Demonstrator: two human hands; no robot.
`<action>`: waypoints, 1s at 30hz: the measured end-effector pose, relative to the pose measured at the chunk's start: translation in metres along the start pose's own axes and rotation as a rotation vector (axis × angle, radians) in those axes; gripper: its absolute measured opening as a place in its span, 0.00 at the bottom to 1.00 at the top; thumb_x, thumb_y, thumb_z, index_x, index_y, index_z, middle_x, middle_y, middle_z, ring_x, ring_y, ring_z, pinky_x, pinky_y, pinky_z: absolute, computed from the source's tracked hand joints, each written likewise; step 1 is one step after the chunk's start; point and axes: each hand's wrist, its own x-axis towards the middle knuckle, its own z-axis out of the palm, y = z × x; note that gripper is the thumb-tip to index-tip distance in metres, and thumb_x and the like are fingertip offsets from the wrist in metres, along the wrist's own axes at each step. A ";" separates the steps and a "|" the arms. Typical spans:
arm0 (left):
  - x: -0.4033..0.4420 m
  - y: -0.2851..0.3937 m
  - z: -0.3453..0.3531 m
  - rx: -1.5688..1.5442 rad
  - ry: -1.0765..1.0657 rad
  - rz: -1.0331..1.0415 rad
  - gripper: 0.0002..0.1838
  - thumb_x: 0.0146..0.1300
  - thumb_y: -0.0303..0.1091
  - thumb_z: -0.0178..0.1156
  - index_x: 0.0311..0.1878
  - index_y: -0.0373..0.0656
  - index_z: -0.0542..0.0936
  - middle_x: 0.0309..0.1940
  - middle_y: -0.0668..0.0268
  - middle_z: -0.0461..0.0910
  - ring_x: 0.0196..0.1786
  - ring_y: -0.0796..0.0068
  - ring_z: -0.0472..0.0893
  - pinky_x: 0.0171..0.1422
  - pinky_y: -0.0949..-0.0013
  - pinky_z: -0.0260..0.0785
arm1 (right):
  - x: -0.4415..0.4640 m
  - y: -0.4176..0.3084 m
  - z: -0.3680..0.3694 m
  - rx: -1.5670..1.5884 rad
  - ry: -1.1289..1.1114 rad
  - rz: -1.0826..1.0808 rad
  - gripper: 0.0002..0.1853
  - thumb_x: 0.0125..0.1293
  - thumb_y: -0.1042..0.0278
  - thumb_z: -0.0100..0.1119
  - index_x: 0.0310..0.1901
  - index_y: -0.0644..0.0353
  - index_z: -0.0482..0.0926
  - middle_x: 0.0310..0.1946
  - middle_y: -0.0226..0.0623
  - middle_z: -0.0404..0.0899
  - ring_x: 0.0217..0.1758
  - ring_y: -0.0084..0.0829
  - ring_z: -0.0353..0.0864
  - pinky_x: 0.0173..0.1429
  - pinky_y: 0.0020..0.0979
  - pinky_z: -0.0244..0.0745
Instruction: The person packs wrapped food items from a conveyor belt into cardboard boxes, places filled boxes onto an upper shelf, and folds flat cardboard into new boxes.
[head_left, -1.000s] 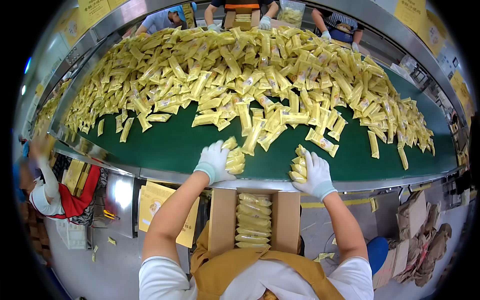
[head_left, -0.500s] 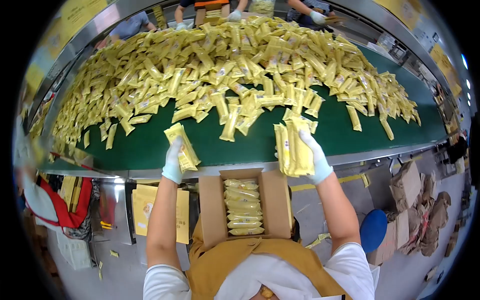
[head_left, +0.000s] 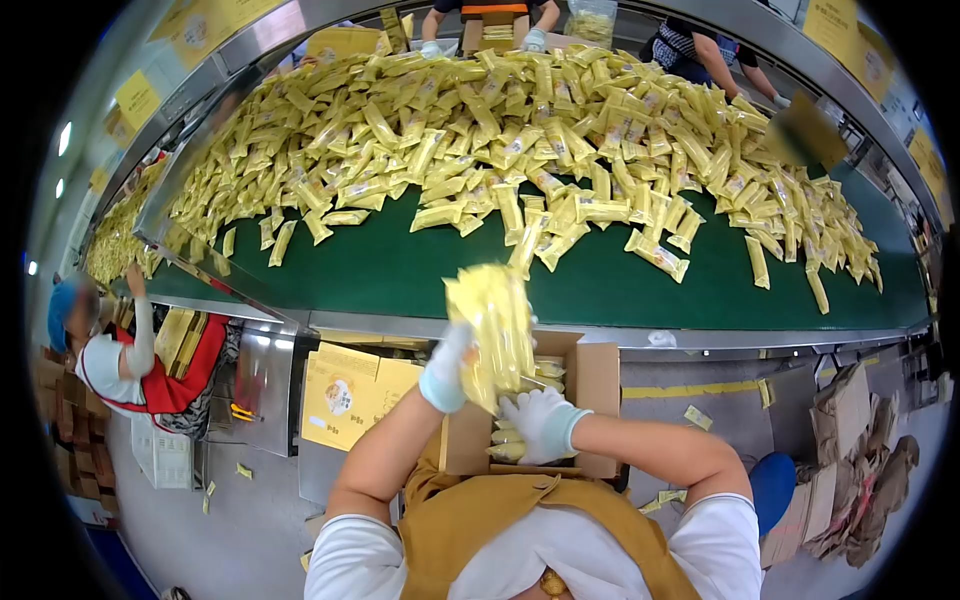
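Note:
My gloved left hand (head_left: pixel 447 370) is closed around a bunch of yellow wrapped packets (head_left: pixel 497 325), held upright above the far left part of an open cardboard box (head_left: pixel 598 385). Down in the box, my gloved right hand (head_left: pixel 545 425) lies over the row of packets (head_left: pixel 507 436) there, its fingers reaching left and partly spread. No packet shows in its grasp. The bunch and my right hand cover much of the box's inside. The box stands against my front, below the edge of the green conveyor belt (head_left: pixel 370 285).
A large heap of packets (head_left: pixel 450 130) spreads over the belt. Flat yellow cartons (head_left: pixel 345 395) lie left of the box. A person in a red apron (head_left: pixel 190 375) is at left; other people work across the belt. Flattened cardboard (head_left: pixel 840 420) and a blue stool (head_left: pixel 772 485) are at right.
Both hands came from the belt's edge toward the box. My left hand now holds a larger bunch, while my right hand has let go of its packets and is down in the box.

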 end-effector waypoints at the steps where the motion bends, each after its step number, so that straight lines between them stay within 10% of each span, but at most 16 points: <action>1: 0.004 -0.013 -0.017 0.147 0.019 -0.121 0.47 0.62 0.56 0.65 0.78 0.43 0.58 0.66 0.54 0.72 0.68 0.57 0.73 0.70 0.57 0.72 | 0.005 0.002 0.018 -0.122 0.044 -0.008 0.49 0.51 0.45 0.72 0.70 0.69 0.66 0.53 0.48 0.79 0.58 0.45 0.79 0.59 0.43 0.72; 5: 0.000 -0.037 -0.001 1.417 -0.310 0.392 0.59 0.53 0.53 0.73 0.78 0.31 0.50 0.67 0.44 0.67 0.68 0.46 0.71 0.73 0.49 0.65 | 0.056 0.032 0.151 -0.163 0.604 -0.148 0.40 0.52 0.53 0.72 0.67 0.60 0.72 0.63 0.45 0.76 0.66 0.47 0.73 0.67 0.45 0.69; 9: 0.004 -0.057 -0.016 1.960 -0.281 0.422 0.60 0.42 0.55 0.78 0.73 0.29 0.61 0.59 0.47 0.70 0.62 0.45 0.72 0.69 0.47 0.62 | -0.006 0.016 0.057 0.196 0.191 -0.205 0.43 0.56 0.52 0.69 0.72 0.58 0.65 0.66 0.53 0.72 0.68 0.52 0.72 0.73 0.47 0.65; 13: 0.003 -0.073 -0.019 2.179 -0.261 0.409 0.56 0.44 0.54 0.75 0.73 0.32 0.62 0.58 0.52 0.71 0.61 0.54 0.71 0.67 0.51 0.60 | -0.010 0.005 0.063 0.060 -0.014 0.013 0.46 0.57 0.43 0.68 0.74 0.58 0.63 0.56 0.53 0.76 0.54 0.48 0.82 0.59 0.45 0.75; 17: 0.009 -0.088 -0.032 2.272 -0.383 0.099 0.56 0.45 0.50 0.73 0.75 0.32 0.59 0.60 0.51 0.70 0.63 0.53 0.70 0.69 0.49 0.58 | 0.000 -0.007 0.066 -0.134 0.015 0.138 0.47 0.55 0.34 0.68 0.70 0.55 0.69 0.43 0.44 0.82 0.43 0.44 0.85 0.44 0.43 0.78; 24: 0.042 -0.071 -0.019 2.089 -0.694 -0.601 0.53 0.56 0.52 0.65 0.77 0.30 0.55 0.77 0.40 0.55 0.78 0.42 0.57 0.82 0.49 0.45 | 0.004 0.008 0.022 -0.226 -0.164 -0.018 0.37 0.59 0.32 0.65 0.64 0.47 0.77 0.45 0.40 0.83 0.47 0.41 0.85 0.48 0.41 0.77; 27: 0.046 -0.038 -0.014 2.127 -0.894 -0.549 0.45 0.61 0.54 0.64 0.74 0.34 0.65 0.72 0.43 0.67 0.73 0.47 0.68 0.78 0.52 0.56 | -0.026 0.058 -0.018 0.243 -0.045 -0.216 0.26 0.66 0.38 0.61 0.53 0.51 0.85 0.49 0.43 0.84 0.52 0.43 0.84 0.58 0.41 0.76; 29: 0.071 0.016 0.007 1.611 -0.871 -0.769 0.31 0.66 0.51 0.62 0.65 0.39 0.77 0.59 0.50 0.81 0.62 0.56 0.80 0.70 0.59 0.68 | -0.046 0.096 -0.049 0.774 0.157 -0.246 0.22 0.71 0.45 0.57 0.50 0.56 0.85 0.49 0.44 0.85 0.52 0.41 0.84 0.62 0.39 0.76; 30: 0.071 0.036 -0.004 1.414 -0.757 -0.458 0.21 0.70 0.46 0.61 0.57 0.40 0.84 0.48 0.58 0.88 0.52 0.62 0.86 0.62 0.63 0.75 | -0.052 0.118 -0.065 0.698 0.316 -0.128 0.20 0.72 0.49 0.59 0.51 0.57 0.85 0.47 0.42 0.86 0.50 0.38 0.85 0.60 0.36 0.77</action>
